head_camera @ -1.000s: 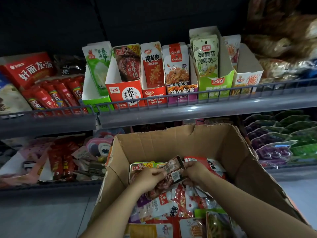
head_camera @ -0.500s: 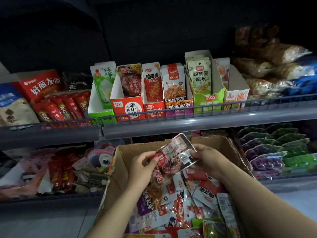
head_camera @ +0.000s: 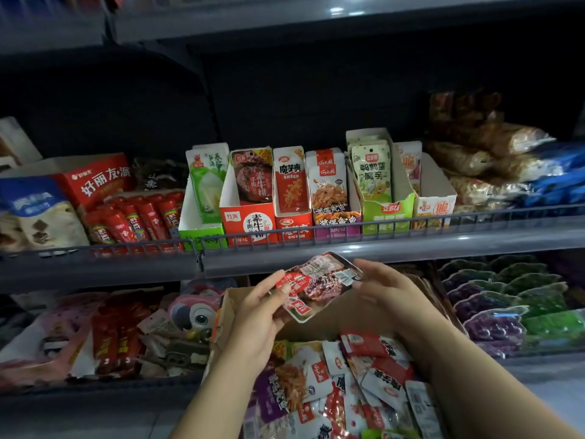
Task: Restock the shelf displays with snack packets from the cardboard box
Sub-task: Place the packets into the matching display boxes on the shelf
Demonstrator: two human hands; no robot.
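Note:
A small stack of red-and-brown snack packets (head_camera: 316,285) is held flat above the cardboard box (head_camera: 228,312), just below the shelf rail. My left hand (head_camera: 259,315) grips the stack's left end with the thumb on top. My right hand (head_camera: 389,289) holds its right end with curled fingers. The box below is full of several mixed packets (head_camera: 357,384). On the shelf above stands a row of display boxes; the red one (head_camera: 250,223) shows the same brown packet design.
A wire rail (head_camera: 316,231) runs along the shelf front. Neighbouring displays: green (head_camera: 202,204), red (head_camera: 292,198), purple (head_camera: 332,201), green-white (head_camera: 380,185), orange (head_camera: 433,198). Bagged goods (head_camera: 493,160) lie to the right, red sausage sticks (head_camera: 136,217) to the left. A lower shelf holds toys and jelly packs (head_camera: 506,305).
Both hands lifted the packet stack out of the box and raised it toward the shelf rail; the view tilted upward with it.

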